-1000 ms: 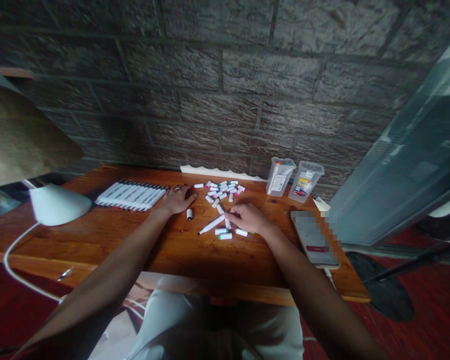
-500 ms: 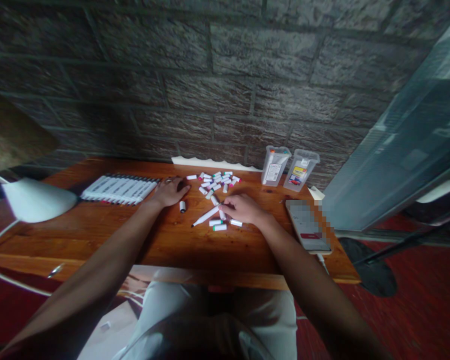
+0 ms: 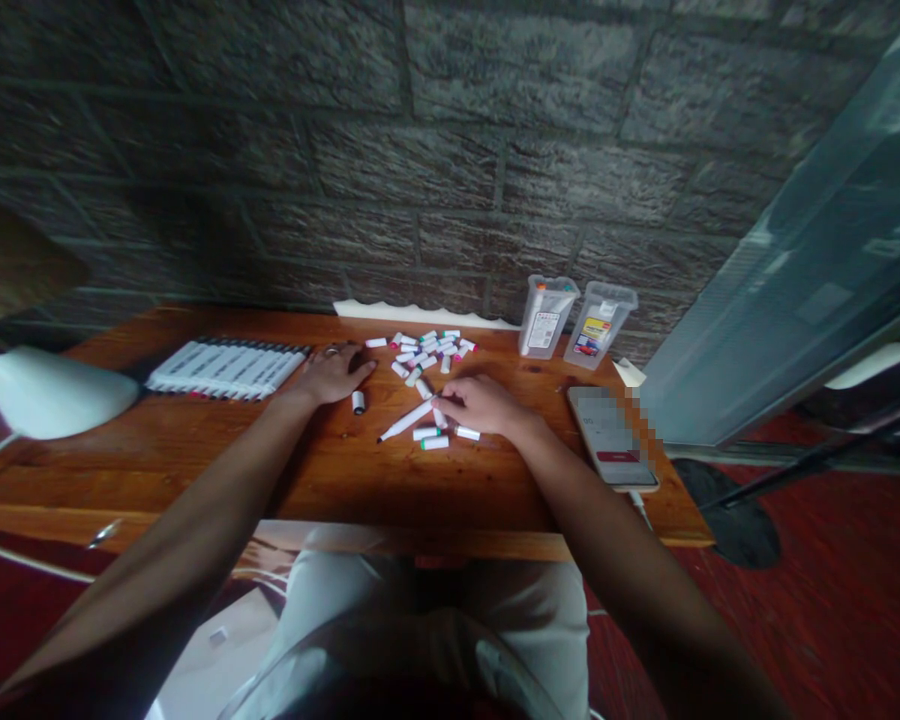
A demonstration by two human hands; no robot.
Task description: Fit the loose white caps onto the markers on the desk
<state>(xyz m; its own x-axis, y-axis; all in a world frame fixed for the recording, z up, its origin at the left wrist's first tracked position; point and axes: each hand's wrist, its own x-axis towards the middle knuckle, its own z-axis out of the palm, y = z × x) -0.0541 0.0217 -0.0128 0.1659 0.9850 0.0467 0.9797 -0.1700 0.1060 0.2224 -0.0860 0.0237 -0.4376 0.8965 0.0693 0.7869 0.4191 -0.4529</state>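
1. Indoors, a varnished wooden surface (image 3: 157, 470) runs along a rough grey brick wall (image 3: 420, 170).
2. White plastic marker pieces (image 3: 427, 350) lie scattered mid-surface, right of a tidy row of markers (image 3: 225, 368).
3. Left fingers (image 3: 345, 372) rest empty, just beside a loose cap (image 3: 358, 402).
4. Right fingers (image 3: 450, 398) curl over the pieces; any grip is unclear.

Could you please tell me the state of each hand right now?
Left hand: open, resting on the wooden desk, holding nothing.
Right hand: curled beside a white marker; cannot tell whether it grips.
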